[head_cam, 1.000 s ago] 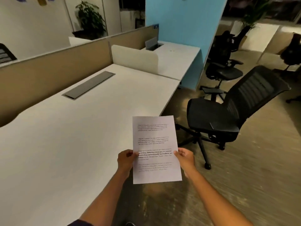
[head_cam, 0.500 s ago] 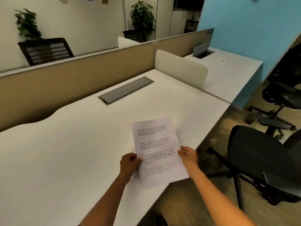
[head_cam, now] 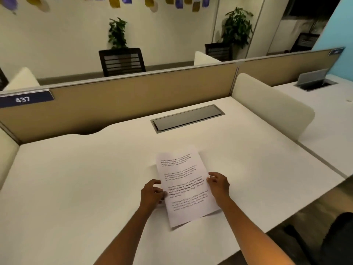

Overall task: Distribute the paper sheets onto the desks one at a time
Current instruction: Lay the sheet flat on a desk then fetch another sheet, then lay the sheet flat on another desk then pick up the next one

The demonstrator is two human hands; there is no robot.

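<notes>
A printed sheet point(head_cam: 186, 186) is gripped at both side edges by the left hand point(head_cam: 151, 193) and right hand point(head_cam: 219, 183), low over a white counter point(head_cam: 76, 188).

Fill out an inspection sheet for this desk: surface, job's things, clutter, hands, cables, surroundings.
Surface: white desk, bare apart from the sheet; grey cable hatch closed.
Job's things: printed paper sheet, low over the desk and angled; whether it lies flat, or is more than one sheet, cannot be told.
Clutter: nothing seen.
Hands: left hand at the sheet's left edge, right hand at its right edge.
Cables: nothing seen.
Surroundings: tan partition with label 437; white side divider; neighbouring desk with its hatch raised; black chair and plants beyond.
</notes>
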